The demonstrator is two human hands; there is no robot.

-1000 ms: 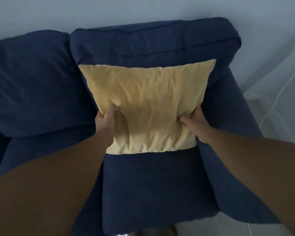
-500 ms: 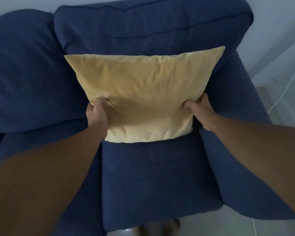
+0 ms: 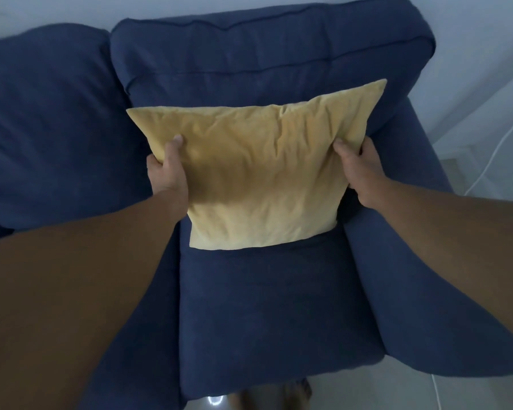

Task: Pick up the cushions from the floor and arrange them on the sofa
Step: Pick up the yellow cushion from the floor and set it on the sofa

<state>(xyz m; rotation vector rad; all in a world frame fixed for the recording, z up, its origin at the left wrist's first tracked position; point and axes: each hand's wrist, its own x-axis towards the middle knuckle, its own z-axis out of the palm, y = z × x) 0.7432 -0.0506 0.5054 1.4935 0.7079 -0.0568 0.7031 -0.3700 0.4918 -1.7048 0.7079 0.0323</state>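
Observation:
A yellow cushion (image 3: pixel 258 179) stands on the right-hand seat of the dark blue sofa (image 3: pixel 276 315), leaning back against the back cushion (image 3: pixel 267 60). My left hand (image 3: pixel 168 170) grips its left edge, thumb on the front. My right hand (image 3: pixel 360 167) grips its right edge near the sofa's armrest (image 3: pixel 421 261). The cushion's lower edge rests on the seat, and its top right corner sits higher than the left.
A second blue back cushion (image 3: pixel 48 119) fills the left. A pale wall is behind the sofa. Light floor tiles and a white cable (image 3: pixel 492 149) lie to the right. My bare feet (image 3: pixel 290 395) show at the seat's front edge.
Both hands have slid up the cushion's sides to a higher grip. The cushion has tipped so its right corner is raised, and it leans further back.

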